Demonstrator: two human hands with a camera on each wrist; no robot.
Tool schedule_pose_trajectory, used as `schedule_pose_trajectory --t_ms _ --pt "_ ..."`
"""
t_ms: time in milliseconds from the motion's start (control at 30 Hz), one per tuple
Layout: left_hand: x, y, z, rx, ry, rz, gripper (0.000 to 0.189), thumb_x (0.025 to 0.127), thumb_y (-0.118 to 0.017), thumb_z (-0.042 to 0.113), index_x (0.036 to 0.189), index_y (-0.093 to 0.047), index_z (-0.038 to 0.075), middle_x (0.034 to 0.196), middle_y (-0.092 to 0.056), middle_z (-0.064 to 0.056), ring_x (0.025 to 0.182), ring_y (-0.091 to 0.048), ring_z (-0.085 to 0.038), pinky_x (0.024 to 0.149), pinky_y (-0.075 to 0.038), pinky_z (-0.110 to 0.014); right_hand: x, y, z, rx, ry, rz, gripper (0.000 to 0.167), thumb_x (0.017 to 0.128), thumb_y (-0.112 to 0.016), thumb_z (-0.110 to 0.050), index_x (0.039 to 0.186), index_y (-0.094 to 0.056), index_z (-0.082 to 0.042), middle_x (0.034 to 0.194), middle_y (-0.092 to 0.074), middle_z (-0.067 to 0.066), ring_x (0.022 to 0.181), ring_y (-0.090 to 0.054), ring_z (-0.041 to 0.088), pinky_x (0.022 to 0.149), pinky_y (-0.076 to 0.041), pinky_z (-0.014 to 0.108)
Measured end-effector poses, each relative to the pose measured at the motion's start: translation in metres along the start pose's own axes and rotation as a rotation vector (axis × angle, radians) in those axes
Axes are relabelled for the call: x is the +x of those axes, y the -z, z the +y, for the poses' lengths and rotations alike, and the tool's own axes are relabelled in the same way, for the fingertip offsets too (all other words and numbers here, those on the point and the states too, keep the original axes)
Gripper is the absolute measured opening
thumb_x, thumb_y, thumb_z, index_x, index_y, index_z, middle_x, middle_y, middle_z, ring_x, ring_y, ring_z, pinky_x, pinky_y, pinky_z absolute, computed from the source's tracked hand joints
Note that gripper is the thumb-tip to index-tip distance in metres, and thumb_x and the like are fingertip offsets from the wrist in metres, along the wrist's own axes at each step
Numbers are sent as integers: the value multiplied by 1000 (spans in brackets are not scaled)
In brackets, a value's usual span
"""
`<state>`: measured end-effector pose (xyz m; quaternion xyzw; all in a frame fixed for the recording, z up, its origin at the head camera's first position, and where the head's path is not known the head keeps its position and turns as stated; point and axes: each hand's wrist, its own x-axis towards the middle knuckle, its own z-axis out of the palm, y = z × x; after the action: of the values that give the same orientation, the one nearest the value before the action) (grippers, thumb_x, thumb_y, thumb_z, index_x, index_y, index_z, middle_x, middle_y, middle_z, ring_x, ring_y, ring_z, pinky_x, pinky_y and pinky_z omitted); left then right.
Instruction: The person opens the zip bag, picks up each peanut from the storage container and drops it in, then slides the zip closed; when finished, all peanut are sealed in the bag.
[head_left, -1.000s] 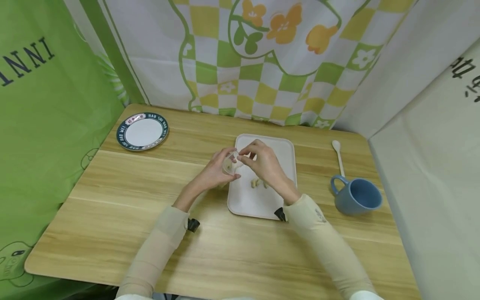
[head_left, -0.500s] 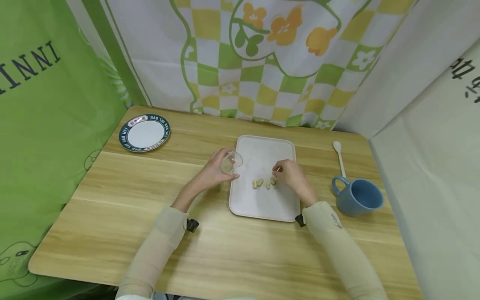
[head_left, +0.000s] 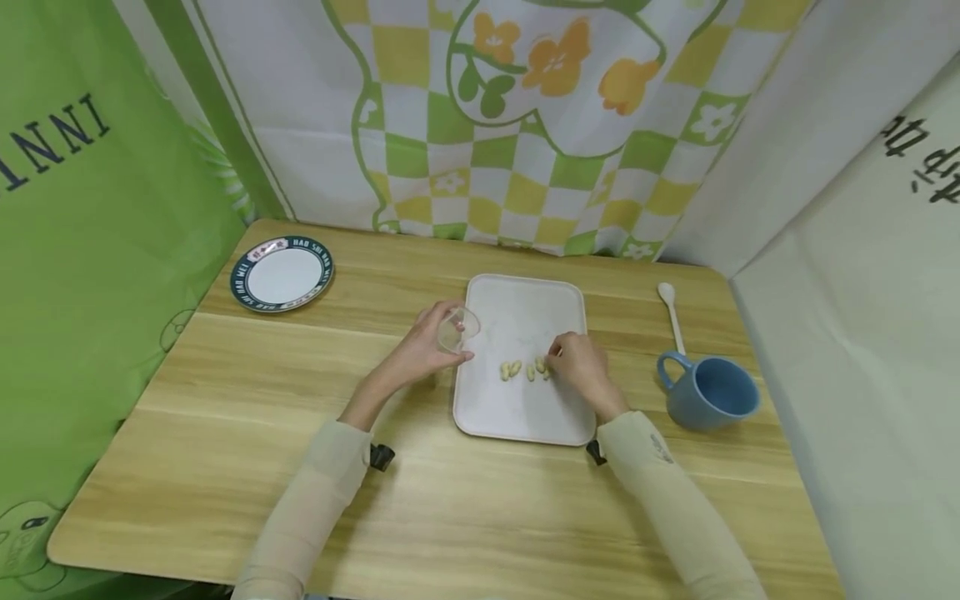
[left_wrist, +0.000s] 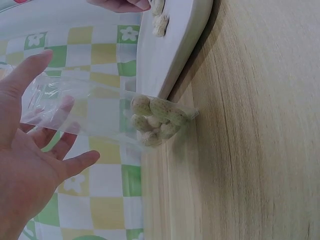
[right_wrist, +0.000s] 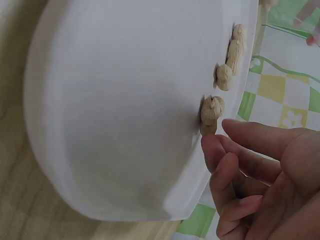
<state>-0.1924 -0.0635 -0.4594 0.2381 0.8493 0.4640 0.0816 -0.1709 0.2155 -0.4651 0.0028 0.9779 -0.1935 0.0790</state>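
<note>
My left hand (head_left: 429, 342) grips a clear plastic bag (left_wrist: 90, 107), thumb on one side and fingers spread on the other. Several unshelled peanuts (left_wrist: 157, 120) are gathered at the bag's bottom end, beside the left edge of a white tray (head_left: 517, 412). More peanuts (head_left: 510, 370) lie in a loose row on the tray. My right hand (head_left: 583, 367) is low over the tray's right side. In the right wrist view its index fingertip touches or nearly touches the end peanut (right_wrist: 212, 111), with the thumb tip apart beside it.
A blue mug (head_left: 708, 396) stands right of the tray, with a white spoon (head_left: 671, 312) behind it. A green-rimmed plate (head_left: 283, 275) lies at the back left of the wooden table (head_left: 420, 517). A checked curtain (head_left: 517, 167) hangs along the far edge.
My right hand has moved from the bag's mouth, where its fingers were pinched, down and right to the peanuts on the tray. The left hand still holds the bag in about the same place.
</note>
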Motion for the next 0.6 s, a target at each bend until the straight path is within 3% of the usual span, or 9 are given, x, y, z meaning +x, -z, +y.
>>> schedule_pose_trajectory --t_ms 400,600 --pt "0 -2 -1 -11 12 -3 83 79 -79 27 146 -32 10 143 -35 -21 133 -33 -38 103 -35 -60 -1 -7 2 55 -33 -19 15 87 -70 -16 84 -72 -2 84 -69 12 68 -59 22 59 -47 34" --pt "-1 0 1 -25 27 -7 83 78 -79 26 145 -32 11 143 -34 -22 132 -33 -39 102 -35 -61 1 -3 6 96 -9 -17 13 86 -71 -12 85 -72 0 81 -67 11 71 -59 23 62 -48 34"
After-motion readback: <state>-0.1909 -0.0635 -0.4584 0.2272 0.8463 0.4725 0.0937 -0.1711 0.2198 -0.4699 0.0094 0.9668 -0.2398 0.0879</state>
